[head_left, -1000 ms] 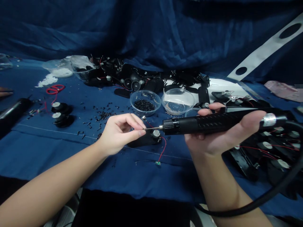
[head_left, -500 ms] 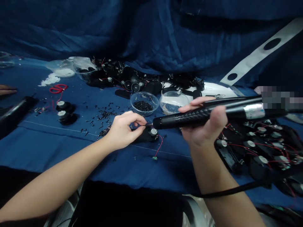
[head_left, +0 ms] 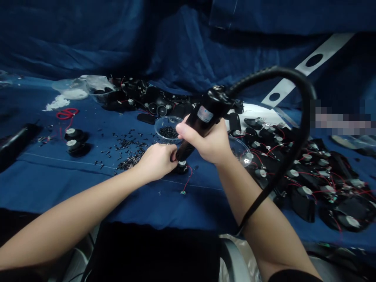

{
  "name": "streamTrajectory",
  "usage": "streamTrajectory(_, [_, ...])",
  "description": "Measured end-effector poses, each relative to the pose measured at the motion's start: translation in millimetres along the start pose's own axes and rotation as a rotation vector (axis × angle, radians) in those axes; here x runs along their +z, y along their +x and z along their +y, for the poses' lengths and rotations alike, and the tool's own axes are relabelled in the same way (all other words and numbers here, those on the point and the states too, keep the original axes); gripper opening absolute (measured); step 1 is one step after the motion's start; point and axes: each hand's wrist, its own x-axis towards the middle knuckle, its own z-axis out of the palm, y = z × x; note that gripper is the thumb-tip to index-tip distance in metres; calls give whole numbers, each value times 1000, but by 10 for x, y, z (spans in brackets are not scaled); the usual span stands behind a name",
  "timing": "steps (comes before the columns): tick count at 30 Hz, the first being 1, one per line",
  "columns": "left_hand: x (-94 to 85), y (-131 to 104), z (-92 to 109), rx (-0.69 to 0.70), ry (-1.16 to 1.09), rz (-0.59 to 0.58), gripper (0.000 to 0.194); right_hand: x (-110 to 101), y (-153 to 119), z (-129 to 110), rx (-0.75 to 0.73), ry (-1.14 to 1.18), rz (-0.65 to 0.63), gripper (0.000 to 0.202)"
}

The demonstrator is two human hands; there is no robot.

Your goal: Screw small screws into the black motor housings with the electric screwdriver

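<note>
My right hand (head_left: pixel 210 141) is wrapped round a black electric screwdriver (head_left: pixel 202 113), tilted with its nose down to the left. Its thick black cable loops over to the right and down past my forearm. My left hand (head_left: pixel 158 162) is closed right beside the driver's nose; what its fingertips pinch is hidden. Under the nose lies a small black part with a round white piece (head_left: pixel 182 164), partly covered by my hands. A red wire (head_left: pixel 189 178) runs from it to a tiny green board (head_left: pixel 183 192). Loose black screws (head_left: pixel 129 147) are scattered left of my left hand.
Behind my hands stands a clear bowl of black screws (head_left: pixel 167 131), with another clear bowl (head_left: pixel 242 150) to the right. Many wired black parts (head_left: pixel 305 192) cover the right side. Red-handled scissors (head_left: pixel 67 113), two black parts (head_left: pixel 76 143) and a black cylinder (head_left: pixel 20 141) lie left.
The screwdriver has swung from nearly level to steeply nose-down, its nose moving left to my left fingers. My right hand has moved left and turned over; my left fingers have curled in.
</note>
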Motion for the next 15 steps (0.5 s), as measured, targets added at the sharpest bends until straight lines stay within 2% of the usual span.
streamTrajectory(8, [64, -15, -29, 21, 40, -31, 10, 34, 8, 30, 30, 4, -15, 32])
streamTrajectory(12, [70, 2, -60, 37, -40, -40, 6, 58, 18, 27, 20, 7, -38, 32])
streamTrajectory(15, [0, 26, -106, 81, -115, -75, 7, 76, 29, 20, 26, -45, -92, 35])
